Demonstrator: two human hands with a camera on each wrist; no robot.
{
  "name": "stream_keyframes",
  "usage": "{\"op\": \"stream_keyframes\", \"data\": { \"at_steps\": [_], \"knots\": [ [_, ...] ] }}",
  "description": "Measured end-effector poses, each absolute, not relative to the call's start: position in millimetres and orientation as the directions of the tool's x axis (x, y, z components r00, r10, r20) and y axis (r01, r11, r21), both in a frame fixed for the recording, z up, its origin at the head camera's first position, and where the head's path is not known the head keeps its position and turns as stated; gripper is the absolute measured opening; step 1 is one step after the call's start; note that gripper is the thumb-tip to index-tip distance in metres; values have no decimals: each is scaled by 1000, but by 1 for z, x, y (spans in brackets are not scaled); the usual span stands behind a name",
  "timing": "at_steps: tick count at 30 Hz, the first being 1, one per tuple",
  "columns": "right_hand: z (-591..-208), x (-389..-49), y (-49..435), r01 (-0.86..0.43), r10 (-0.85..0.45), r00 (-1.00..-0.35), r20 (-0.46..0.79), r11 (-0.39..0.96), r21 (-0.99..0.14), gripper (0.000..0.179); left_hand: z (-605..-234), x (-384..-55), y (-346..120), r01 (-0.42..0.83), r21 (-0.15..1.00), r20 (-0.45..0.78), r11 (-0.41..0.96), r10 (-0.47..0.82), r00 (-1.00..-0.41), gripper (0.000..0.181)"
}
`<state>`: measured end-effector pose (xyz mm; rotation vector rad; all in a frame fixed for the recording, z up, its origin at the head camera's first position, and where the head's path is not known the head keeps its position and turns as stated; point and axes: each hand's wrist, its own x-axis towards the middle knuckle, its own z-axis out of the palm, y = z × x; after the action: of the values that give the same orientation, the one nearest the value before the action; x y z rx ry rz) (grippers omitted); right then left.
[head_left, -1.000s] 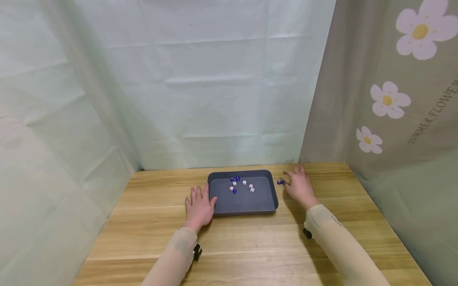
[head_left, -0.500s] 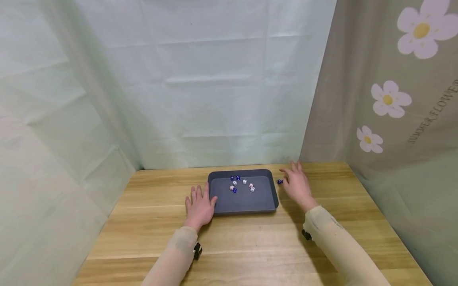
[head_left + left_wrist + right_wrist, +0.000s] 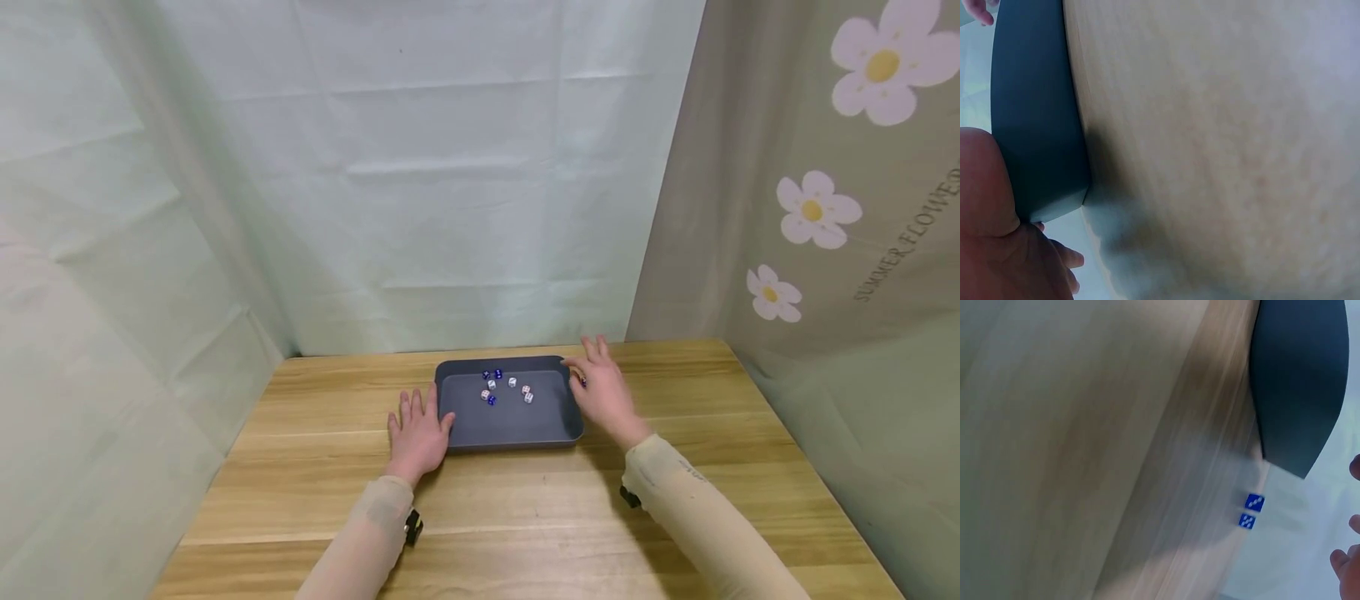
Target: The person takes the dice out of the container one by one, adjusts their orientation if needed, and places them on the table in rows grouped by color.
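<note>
A dark grey rectangular tray point(image 3: 510, 429) lies on the wooden table with several white and blue dice in it, such as a white die point(image 3: 512, 382) and a blue die point(image 3: 492, 401). My left hand point(image 3: 420, 437) rests at the tray's left side, fingers spread and straight, thumb on the rim. My right hand point(image 3: 606, 396) is at the tray's right rim, its thumb and index finger apart; no die shows between them. Two blue dice point(image 3: 1250, 511) lie on the table beside the tray in the right wrist view; in the head view this hand mostly hides them.
The wooden table point(image 3: 495, 533) reaches back to a pale cloth backdrop point(image 3: 465, 208). A flower-printed cloth point(image 3: 885, 333) hangs along the right side. Both forearms come in from the front edge.
My right hand has moved left, from beside the two blue dice to the tray's right rim, and now covers most of them in the head view. The left hand and tray have stayed put.
</note>
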<state>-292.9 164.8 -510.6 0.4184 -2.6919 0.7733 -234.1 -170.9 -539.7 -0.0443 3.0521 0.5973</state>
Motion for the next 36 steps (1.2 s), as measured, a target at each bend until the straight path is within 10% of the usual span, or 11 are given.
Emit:
{"op": "stream_keyframes", "data": {
  "at_steps": [36],
  "knots": [
    [-512,-278,73,-362,-331,-932,146,840,-405,27,-539,-233,-170,-41,386,-39,922,-28,-999,73]
  ]
}}
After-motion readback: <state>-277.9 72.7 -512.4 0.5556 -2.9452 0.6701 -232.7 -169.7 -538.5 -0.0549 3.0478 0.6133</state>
